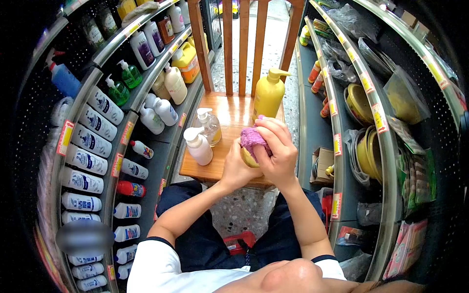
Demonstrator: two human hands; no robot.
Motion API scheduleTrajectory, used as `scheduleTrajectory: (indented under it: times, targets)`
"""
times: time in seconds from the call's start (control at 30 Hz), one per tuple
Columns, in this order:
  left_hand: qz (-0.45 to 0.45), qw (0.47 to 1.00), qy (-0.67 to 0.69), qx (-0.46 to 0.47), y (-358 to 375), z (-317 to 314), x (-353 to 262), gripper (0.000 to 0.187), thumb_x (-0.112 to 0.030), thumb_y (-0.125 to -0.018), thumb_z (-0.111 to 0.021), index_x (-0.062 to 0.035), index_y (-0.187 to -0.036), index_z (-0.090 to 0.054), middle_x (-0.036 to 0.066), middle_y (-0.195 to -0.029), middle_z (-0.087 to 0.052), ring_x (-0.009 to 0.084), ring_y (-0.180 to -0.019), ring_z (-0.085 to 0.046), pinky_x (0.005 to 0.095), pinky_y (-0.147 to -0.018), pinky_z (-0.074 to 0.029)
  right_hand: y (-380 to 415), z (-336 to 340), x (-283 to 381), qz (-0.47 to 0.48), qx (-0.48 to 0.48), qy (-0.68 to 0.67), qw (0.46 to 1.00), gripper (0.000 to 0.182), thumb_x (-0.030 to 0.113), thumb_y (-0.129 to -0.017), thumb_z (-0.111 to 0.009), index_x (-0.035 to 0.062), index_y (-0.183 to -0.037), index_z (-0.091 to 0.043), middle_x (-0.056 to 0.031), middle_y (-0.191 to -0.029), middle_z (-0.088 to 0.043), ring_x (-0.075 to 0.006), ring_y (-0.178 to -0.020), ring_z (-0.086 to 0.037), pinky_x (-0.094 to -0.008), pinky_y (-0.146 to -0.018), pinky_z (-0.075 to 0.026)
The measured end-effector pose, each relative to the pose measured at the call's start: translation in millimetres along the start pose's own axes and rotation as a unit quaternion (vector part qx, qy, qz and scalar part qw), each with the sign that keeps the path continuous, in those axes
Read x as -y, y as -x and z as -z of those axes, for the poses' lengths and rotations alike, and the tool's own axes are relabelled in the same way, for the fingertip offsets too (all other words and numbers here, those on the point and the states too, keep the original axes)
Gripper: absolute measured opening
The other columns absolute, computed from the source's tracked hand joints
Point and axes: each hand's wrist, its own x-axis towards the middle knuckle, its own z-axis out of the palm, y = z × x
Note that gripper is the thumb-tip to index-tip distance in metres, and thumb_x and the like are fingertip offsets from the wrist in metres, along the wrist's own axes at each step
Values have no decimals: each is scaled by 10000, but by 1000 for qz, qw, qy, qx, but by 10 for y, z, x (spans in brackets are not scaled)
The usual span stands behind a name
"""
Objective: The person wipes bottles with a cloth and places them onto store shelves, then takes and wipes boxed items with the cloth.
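My left hand [237, 168] is closed round a yellow bottle [249, 158], mostly hidden behind my fingers and a cloth. Bunched in my right hand [278, 151], a purple cloth [254, 139] presses against the top of that bottle. Both hands meet over the front part of a wooden chair seat [222, 158]. Just beyond them, a large yellow pump bottle [269, 93] stands upright on the seat. To the left of my hands stand a white pump bottle [199, 149] and a clear pump bottle [211, 129].
The slatted chair back [242, 46] rises at the far side. Left shelves [139, 93] hold several bottles, including green pump bottles [129, 74] and a blue spray bottle [63, 75]. Right shelves [320, 117] carry yellow bowls [371, 154] and bagged goods. A red object [239, 242] lies between my legs.
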Motion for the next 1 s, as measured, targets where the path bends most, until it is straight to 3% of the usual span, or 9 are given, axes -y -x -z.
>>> scheduleTrajectory:
  times: [0.23,0.33,0.37,0.47,0.5,0.6,0.8,0.9,1.0]
  targets:
    - [32,999,-1,2,30,23,-64,886,-243,-590,-905,-7,-1291,-418,200,-1205,-567,328,-1118,-581,409,-944,-473,-56,-36,-18,-134,-33,-57,989,211,77,-802,-666,-27,-986,-657,-154,-929,-672,-299,-871,-662,-367,-788,-517]
    - [32,999,-3,-4,26,25,-111,886,-240,-591,-909,2,-1287,-418,194,-1209,-566,322,-1122,-579,407,-950,-472,-118,14,64,-240,-9,-75,968,184,105,-843,-642,-33,-963,-661,-145,-863,-670,-224,-725,-669,-334,-656,-516]
    - [35,999,-7,0,22,31,-124,896,-241,-589,-911,8,-1290,-412,191,-1214,-565,319,-1124,-579,405,-952,-471,-129,-5,47,-254,-25,-97,962,184,124,-869,-615,-37,-939,-668,-125,-785,-660,-153,-628,-641,-310,-570,-498]
    - [35,999,-4,-4,22,26,-151,903,-239,-589,-910,7,-1296,-404,192,-1214,-564,321,-1126,-577,406,-954,-470,-209,37,49,-353,0,-155,923,192,134,-875,-605,-39,-923,-673,-107,-726,-650,-140,-588,-620,-300,-552,-492]
    - [34,999,-6,-2,22,27,-149,905,-240,-589,-909,5,-1297,-403,192,-1214,-565,321,-1127,-577,406,-955,-469,-190,23,-26,-298,-10,-112,948,206,153,-882,-604,-37,-903,-680,-89,-683,-635,-129,-595,-620,-304,-552,-493]
    - [34,999,-6,1,24,23,-132,907,-243,-590,-905,1,-1302,-399,192,-1211,-567,319,-1130,-576,407,-957,-466,-151,16,-145,-287,-7,-111,952,218,165,-881,-606,-37,-902,-683,-84,-683,-623,-108,-600,-615,-308,-546,-497]
    - [31,1000,3,0,30,10,-112,910,-244,-588,-901,-6,-1308,-397,193,-1209,-568,317,-1132,-575,404,-961,-464,-94,69,-248,-358,-4,-264,896,220,162,-939,-590,-33,-972,-686,-20,-725,-642,-78,-624,-600,-259,-573,-497]
    - [40,999,14,7,21,30,-134,910,-242,-588,-899,-5,-1309,-397,192,-1214,-566,316,-1135,-573,403,-964,-461,-67,119,-251,-387,3,-278,879,219,163,-969,-569,-18,-993,-691,2,-771,-651,-74,-667,-609,-231,-630,-514]
    - [41,999,10,12,20,36,-137,906,-238,-591,-897,-5,-1310,-397,191,-1219,-564,314,-1139,-570,404,-970,-457,49,94,-397,-347,2,-266,899,223,163,-988,-547,-6,-1018,-689,-13,-838,-670,-74,-744,-622,-236,-682,-531]
